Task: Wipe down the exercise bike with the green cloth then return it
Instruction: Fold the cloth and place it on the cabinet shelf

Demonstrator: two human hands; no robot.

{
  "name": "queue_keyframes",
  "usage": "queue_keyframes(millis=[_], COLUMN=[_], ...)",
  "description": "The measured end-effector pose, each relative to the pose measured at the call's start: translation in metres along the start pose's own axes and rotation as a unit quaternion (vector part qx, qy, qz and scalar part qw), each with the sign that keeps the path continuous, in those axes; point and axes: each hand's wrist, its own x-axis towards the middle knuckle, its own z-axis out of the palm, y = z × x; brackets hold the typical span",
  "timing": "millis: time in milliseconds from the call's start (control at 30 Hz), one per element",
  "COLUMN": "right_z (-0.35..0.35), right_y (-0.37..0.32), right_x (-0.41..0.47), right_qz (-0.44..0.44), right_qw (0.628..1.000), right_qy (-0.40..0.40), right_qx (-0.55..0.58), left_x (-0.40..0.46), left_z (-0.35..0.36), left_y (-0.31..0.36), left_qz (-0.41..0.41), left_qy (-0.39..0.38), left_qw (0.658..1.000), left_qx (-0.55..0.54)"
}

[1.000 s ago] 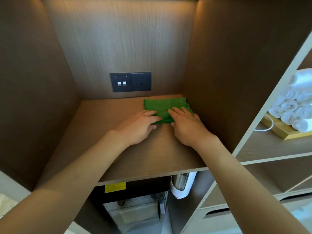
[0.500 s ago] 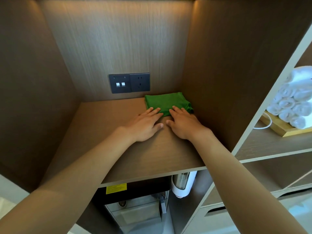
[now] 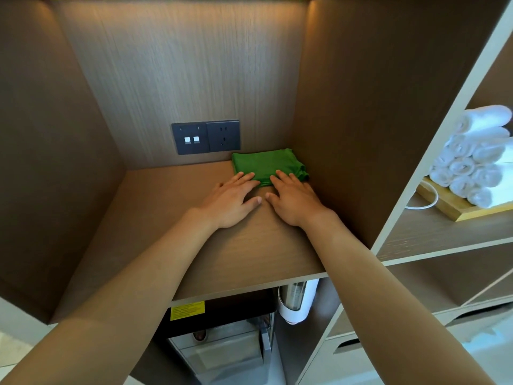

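The green cloth (image 3: 267, 168) lies folded at the back right corner of the shelf (image 3: 172, 218). Left hand (image 3: 231, 202) and right hand (image 3: 293, 200) lie flat, fingertips on its near edge, gripping nothing. Dragging them back could unfold it.

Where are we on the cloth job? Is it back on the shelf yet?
Looks nearly done: the green cloth lies folded in the back right corner of the wooden shelf, below the wall socket. In hand: left hand and right hand lie flat, fingertips on its front edge. Left: lift both hands away. The bike is out of view, so wiping can't be confirmed.
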Motion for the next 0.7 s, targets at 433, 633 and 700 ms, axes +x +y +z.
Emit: queue_keyframes(millis=[433, 633, 700], right_z=[0.002, 0.001, 0.000], right_y=[0.001, 0.000, -0.001], right_x=[-0.009, -0.006, -0.007], right_qz=[0.000, 0.005, 0.006], right_qw=[1.000, 1.000, 1.000], right_qy=[0.019, 0.014, 0.012], right_qx=[0.011, 0.012, 0.014], left_x=[-0.013, -0.011, -0.013], left_z=[-0.003, -0.004, -0.005], left_y=[0.003, 0.003, 0.005], left_qz=[-0.010, -0.022, -0.026], left_qy=[0.009, -0.003, -0.005], left_qw=[1.000, 1.000, 1.000], left_qx=[0.008, 0.011, 0.013])
